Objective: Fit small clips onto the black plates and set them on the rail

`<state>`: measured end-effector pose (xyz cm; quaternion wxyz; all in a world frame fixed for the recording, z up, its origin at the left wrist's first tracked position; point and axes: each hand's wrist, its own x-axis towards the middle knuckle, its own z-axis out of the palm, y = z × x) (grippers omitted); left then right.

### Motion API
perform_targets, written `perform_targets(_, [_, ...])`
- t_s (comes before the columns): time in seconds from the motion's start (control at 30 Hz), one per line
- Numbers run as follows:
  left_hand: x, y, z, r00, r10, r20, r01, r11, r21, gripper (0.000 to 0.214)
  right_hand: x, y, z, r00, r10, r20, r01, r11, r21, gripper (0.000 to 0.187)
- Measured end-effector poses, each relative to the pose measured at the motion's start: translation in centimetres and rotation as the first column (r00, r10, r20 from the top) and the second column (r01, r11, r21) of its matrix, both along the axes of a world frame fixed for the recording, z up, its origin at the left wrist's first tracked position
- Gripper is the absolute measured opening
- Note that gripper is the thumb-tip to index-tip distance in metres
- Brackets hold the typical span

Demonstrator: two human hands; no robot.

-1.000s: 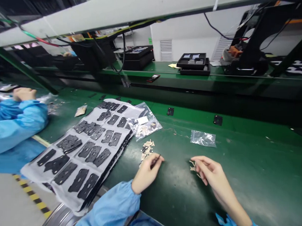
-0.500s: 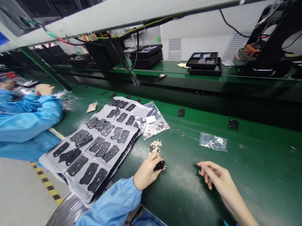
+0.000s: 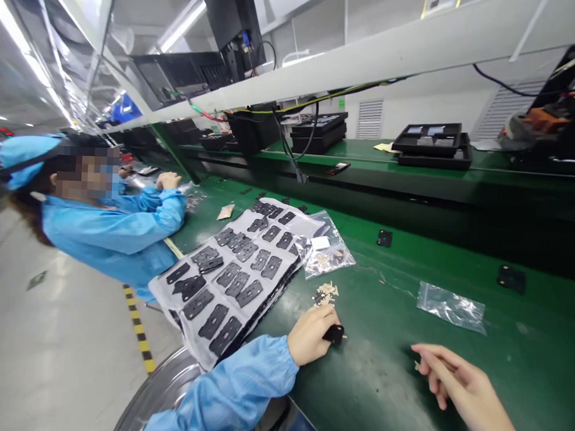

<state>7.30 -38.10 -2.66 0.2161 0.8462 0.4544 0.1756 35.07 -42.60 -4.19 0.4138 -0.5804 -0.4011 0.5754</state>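
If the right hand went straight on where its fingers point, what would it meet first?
Probably the black plate in the left hand; depth is unclear, and the small parts lie near that line.

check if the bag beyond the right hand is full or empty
Empty, it seems: the bag lies flat, showing only creases and glare.

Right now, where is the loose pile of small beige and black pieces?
In the head view, the pile lies on the green table just right of centre, between the left hand and the white-labelled plastic bag.
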Motion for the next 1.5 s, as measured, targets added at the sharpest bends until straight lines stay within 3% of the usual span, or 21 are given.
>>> perform_targets(0.1, [0.3, -0.6, 1.4, 0.997, -0.007, 0.08, 0.006, 1.0, 0.013, 0.018, 0.0, 0.0, 0.0, 1.0, -0.011, 0.011, 0.011, 1.0, 0.014, 0.04])
perform_targets(0.23, [1.5, -1.1, 3.6, 0.948, 0.049, 0.314, -0.031, 0.998, -0.063, 0.003, -0.9, -0.3, 0.7, 0.999, 0.035, 0.007, -0.035, 0.997, 0.075, 0.034])
perform_targets(0.4, [5.3, -0.5, 4.7, 0.898, -0.106, 0.427, 0.171, 0.978, -0.116, 0.008, -2.5, -0.6, 2.4, 0.989, 0.111, -0.099, -0.091, 0.978, 0.188, 0.025])
perform_targets(0.5, [8.1, 0.5, 4.4, 0.869, -0.204, 0.45, 0.295, 0.945, -0.141, 0.011, -2.2, -0.5, 2.6, 0.976, 0.07, -0.208, -0.034, 0.985, 0.171, 0.021])
perform_targets(0.6, [10.5, 1.9, 4.0, 0.84, -0.213, 0.499, 0.359, 0.908, -0.216, 0.016, -1.0, -0.4, 2.3, 0.942, -0.026, -0.335, 0.065, 0.992, 0.105, 0.021])
perform_targets(0.7, [12.2, 2.8, 3.7, 0.804, -0.117, 0.583, 0.374, 0.861, -0.344, 0.017, -0.1, -0.4, 2.0, 0.907, -0.103, -0.408, 0.141, 0.988, 0.063, 0.023])
perform_targets(0.8, [13.2, 2.6, 3.2, 0.766, 0.059, 0.64, 0.289, 0.858, -0.424, 0.017, 0.0, -0.4, 2.2, 0.881, -0.183, -0.437, 0.234, 0.97, 0.065, 0.027])
perform_targets(0.87, [13.5, 2.0, 2.6, 0.75, 0.126, 0.649, 0.251, 0.854, -0.456, 0.02, -0.3, -0.5, 2.3, 0.868, -0.237, -0.436, 0.295, 0.953, 0.07, 0.031])
perform_targets(1.03, [13.2, 0.6, 1.2, 0.784, 0.118, 0.61, 0.231, 0.855, -0.464, 0.021, -1.1, -0.7, 2.3, 0.899, -0.274, -0.342, 0.33, 0.937, 0.117, 0.028])
perform_targets(1.3, [12.7, 1.0, 1.5, 0.796, 0.161, 0.583, 0.164, 0.871, -0.464, 0.015, -1.6, -0.7, 2.8, 0.961, -0.179, -0.21, 0.213, 0.965, 0.152, 0.025])
perform_targets(1.5, [12.7, 0.8, 1.2, 0.805, 0.154, 0.572, 0.198, 0.84, -0.505, 0.015, -1.1, -0.6, 2.5, 0.96, -0.214, -0.181, 0.246, 0.953, 0.176, 0.022])
